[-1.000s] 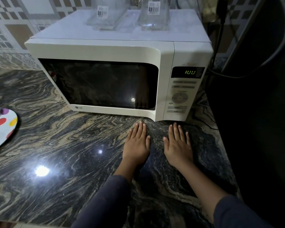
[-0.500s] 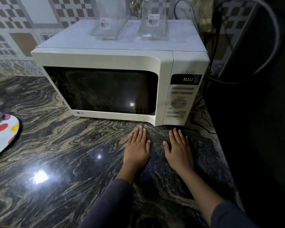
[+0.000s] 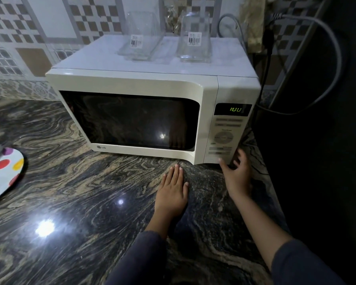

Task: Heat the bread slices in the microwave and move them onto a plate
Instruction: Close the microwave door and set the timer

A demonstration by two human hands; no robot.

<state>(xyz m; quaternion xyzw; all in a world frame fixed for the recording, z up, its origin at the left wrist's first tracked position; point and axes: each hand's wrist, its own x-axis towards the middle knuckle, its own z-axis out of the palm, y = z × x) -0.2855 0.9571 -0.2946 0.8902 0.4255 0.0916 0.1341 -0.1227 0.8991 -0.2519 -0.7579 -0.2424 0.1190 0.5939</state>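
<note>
A white microwave (image 3: 132,83) stands on the marble counter with its door closed. Its dark window (image 3: 130,120) hides whatever is inside, and no bread shows. Green digits glow on its display (image 3: 235,109). My left hand (image 3: 172,191) lies flat on the counter just in front of the door's lower right corner. My right hand (image 3: 235,173) is lifted off the counter, fingers spread and blurred, with the fingertips at the lowest buttons of the control panel (image 3: 222,140). A white plate with coloured dots (image 3: 2,173) sits at the left edge.
Two clear glass containers (image 3: 141,38) (image 3: 194,38) with barcode labels stand on top of the microwave. A grey cable (image 3: 329,46) loops behind it on the right, beside a dark surface (image 3: 317,161). The marble counter (image 3: 70,202) spreads out to the left of my hands.
My right hand has risen from the counter and moved right and forward to the bottom of the control panel. The left hand has stayed flat. My view has tilted up slightly.
</note>
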